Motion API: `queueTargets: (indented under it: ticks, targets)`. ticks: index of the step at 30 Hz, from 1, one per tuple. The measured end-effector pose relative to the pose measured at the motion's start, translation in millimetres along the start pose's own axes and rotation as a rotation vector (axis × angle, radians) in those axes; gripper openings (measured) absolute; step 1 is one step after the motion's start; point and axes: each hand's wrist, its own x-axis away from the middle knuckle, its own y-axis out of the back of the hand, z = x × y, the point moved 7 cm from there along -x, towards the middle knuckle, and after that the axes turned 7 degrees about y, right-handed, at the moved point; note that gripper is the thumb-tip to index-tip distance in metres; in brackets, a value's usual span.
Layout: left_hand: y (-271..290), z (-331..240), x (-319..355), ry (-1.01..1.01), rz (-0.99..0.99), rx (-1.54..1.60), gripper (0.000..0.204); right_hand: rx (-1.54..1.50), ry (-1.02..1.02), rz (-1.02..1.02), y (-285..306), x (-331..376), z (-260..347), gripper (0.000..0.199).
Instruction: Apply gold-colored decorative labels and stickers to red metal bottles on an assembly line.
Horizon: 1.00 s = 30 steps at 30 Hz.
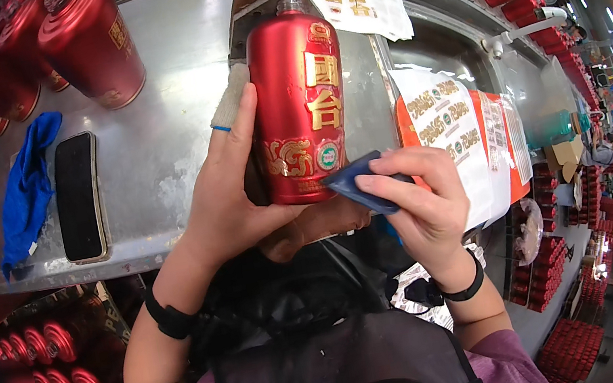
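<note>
A shiny red bottle with gold lettering and a small green-and-white emblem rests against a brown and metal stand, its clear neck pointing away from me. My left hand grips its left side and base, fingers along the side and thumb under the bottom. A beige cover with a blue band sits on one finger. Between the fingers and thumb of my right hand is a dark blue flat scraper-like piece. Its edge touches the bottle's lower right, near the emblem.
On the metal table, several red bottles stand at far left, by a blue cloth and a black phone. Gold decal sheets lie right, partly on an orange piece. More bottles fill racks below left.
</note>
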Motion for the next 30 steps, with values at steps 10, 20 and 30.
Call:
queueTargets:
  ticks: [10,20,30]
  targets:
    - [-1,4,2,0.026,0.022,-0.049,0.119,0.004,0.089,0.005,4,2,11,0.031]
    - [0,7,1,0.082,0.045,-0.018,0.120,-0.065,0.015,0.048,1,9,12,0.036]
    - [0,0,-1,-0.033,-0.018,-0.067,0.119,0.128,0.109,-0.046,-10,-25,12,0.039]
